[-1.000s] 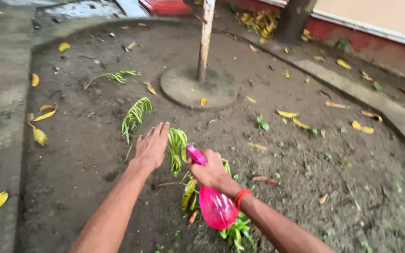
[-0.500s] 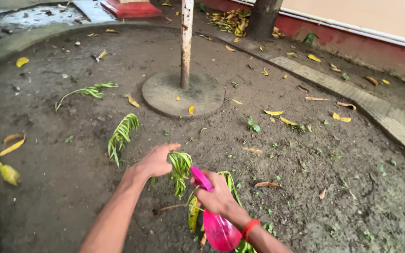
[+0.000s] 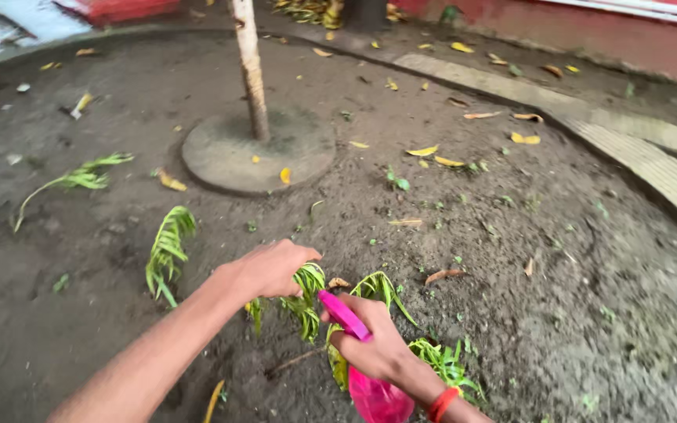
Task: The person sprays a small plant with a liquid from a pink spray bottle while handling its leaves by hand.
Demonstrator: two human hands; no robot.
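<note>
**Frond held, sprayer aimed close: weak points noted**

Left hand (image 3: 268, 268) was closed around the top of a small green palm seedling (image 3: 303, 294), fingers curled over the fronds so that the leaf tips hung out below the fist. Right hand (image 3: 374, 348) was clamped on the neck of a pink spray bottle (image 3: 374, 395), with the pink nozzle (image 3: 342, 313) pointing up and left, almost touching the held fronds. An orange band (image 3: 442, 403) sat on the right wrist. The seedling stood in bare dark soil (image 3: 511, 258), in the lower middle of the view, near the person.

Other items: a second seedling (image 3: 168, 251) to the left and well apart, another green tuft (image 3: 444, 364) just beside the right wrist, a thin pale trunk (image 3: 250, 70) rising from a round concrete pad (image 3: 256, 153) farther off, and yellow fallen leaves (image 3: 425, 150) scattered about.

Risks, as judged:
- The grip looked firm on thin leaflets; any upward pull could tear them or loosen the stem from the soft soil.
- With the nozzle so near, the spray would likely wet the left fingers rather than spread over the leaves.
- The bottle's lower half was cut off at the frame edge, so its fill level could not be told; a low level with the bottle tilted could give a sputter.
- The tuft at the right wrist could be crushed if that forearm dropped.
</note>
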